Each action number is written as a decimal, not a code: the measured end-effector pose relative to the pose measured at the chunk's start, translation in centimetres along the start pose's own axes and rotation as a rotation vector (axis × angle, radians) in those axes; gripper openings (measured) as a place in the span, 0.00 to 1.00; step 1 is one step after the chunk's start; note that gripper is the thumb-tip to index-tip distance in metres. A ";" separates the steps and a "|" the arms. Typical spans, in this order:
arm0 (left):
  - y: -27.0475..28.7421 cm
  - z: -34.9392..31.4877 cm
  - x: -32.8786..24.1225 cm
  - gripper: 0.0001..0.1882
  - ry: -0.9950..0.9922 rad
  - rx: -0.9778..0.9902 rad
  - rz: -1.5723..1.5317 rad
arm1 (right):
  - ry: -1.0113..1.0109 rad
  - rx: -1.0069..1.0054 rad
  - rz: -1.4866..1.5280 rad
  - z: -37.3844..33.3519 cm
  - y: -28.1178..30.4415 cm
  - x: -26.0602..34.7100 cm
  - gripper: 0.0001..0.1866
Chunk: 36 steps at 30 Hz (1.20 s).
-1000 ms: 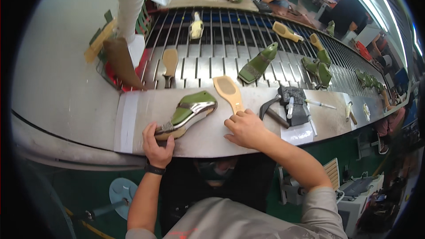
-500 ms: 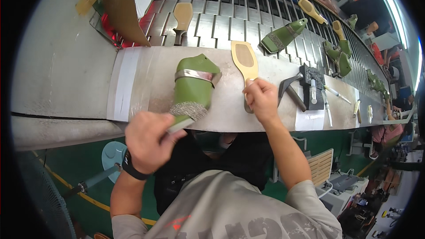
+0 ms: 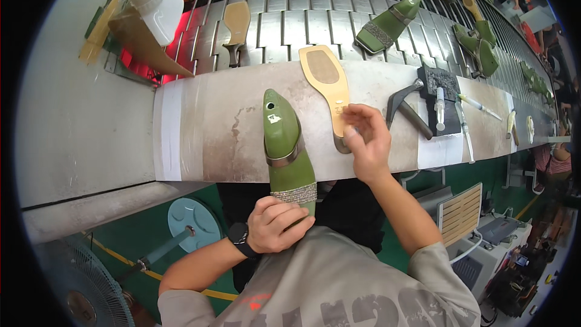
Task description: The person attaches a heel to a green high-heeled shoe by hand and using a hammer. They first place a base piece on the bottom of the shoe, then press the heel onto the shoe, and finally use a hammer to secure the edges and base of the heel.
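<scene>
Fingers of the left hand [image 3: 278, 226] are closed around the near end of a green shoe [image 3: 289, 175], which has a metallic strap and a glittery band. Its pointed end is directed to the far side, over the counter [image 3: 224, 139], and its near part extends past the near edge. Fingers of the right hand [image 3: 369, 142] are apart and slightly bent at the right edge of a beige sole [image 3: 330, 88]; whether they touch it, one cannot tell. Farther right, a hammer [image 3: 416, 119] lies beside a black block [image 3: 449, 77].
</scene>
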<state>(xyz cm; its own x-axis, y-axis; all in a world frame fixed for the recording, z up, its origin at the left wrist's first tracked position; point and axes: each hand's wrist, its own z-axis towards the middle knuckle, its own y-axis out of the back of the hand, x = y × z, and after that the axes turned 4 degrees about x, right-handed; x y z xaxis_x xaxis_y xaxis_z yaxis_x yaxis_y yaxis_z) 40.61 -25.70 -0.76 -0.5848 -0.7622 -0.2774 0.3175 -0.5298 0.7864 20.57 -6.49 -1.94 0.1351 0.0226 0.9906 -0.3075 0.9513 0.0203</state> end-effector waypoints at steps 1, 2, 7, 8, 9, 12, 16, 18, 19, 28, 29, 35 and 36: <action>0.4 -0.3 0.0 0.16 0.027 0.004 0.008 | 0.264 -0.028 -0.227 -0.8 0.4 0.0 0.21; 0.9 -0.7 0.2 0.17 0.054 0.006 0.016 | 0.215 0.018 -0.366 -1.7 1.2 0.5 0.26; 0.4 -0.5 3.1 0.18 0.011 0.067 0.126 | 0.328 0.035 -0.742 -3.1 0.5 1.3 0.22; 0.6 0.9 3.1 0.17 -0.044 0.071 0.079 | 0.331 0.029 -0.767 -2.9 0.3 1.1 0.21; 1.1 2.2 3.2 0.15 -0.098 0.075 0.033 | 0.334 0.025 -0.792 -2.8 0.1 1.1 0.20; 6.3 8.1 2.7 0.24 0.030 0.061 -0.320 | 0.204 0.062 -0.596 -3.7 0.6 2.3 0.17; 9.3 12.8 4.9 0.24 0.471 -0.271 -0.971 | -0.169 0.126 0.118 -9.3 2.8 4.2 0.14; 9.3 13.8 6.7 0.22 0.591 -0.356 -1.193 | -0.185 0.159 0.455 -12.9 4.4 4.4 0.22; 9.1 14.0 7.3 0.21 0.621 -0.428 -1.314 | -0.184 0.159 0.578 -14.4 5.1 3.4 0.24; 9.7 14.4 8.8 0.23 0.634 -0.400 -1.486 | -0.687 0.114 0.523 -12.1 1.8 4.6 0.17; 9.7 14.2 8.5 0.24 0.606 -0.368 -1.441 | -0.598 0.074 0.547 -11.7 1.7 5.7 0.17; 9.5 14.6 8.3 0.23 0.618 -0.385 -1.476 | -0.236 0.232 0.544 -9.4 1.5 10.3 0.19; 9.5 14.5 8.1 0.23 0.625 -0.368 -1.483 | -0.179 0.281 0.552 -9.1 1.1 11.1 0.20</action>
<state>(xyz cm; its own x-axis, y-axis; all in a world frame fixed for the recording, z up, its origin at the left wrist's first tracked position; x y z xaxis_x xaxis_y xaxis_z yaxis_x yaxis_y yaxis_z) 28.02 -31.52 12.49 -0.1771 0.4830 -0.8575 -0.0065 -0.8718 -0.4897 30.28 -2.42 7.84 -0.2653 0.4106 0.8724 -0.5247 0.6976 -0.4879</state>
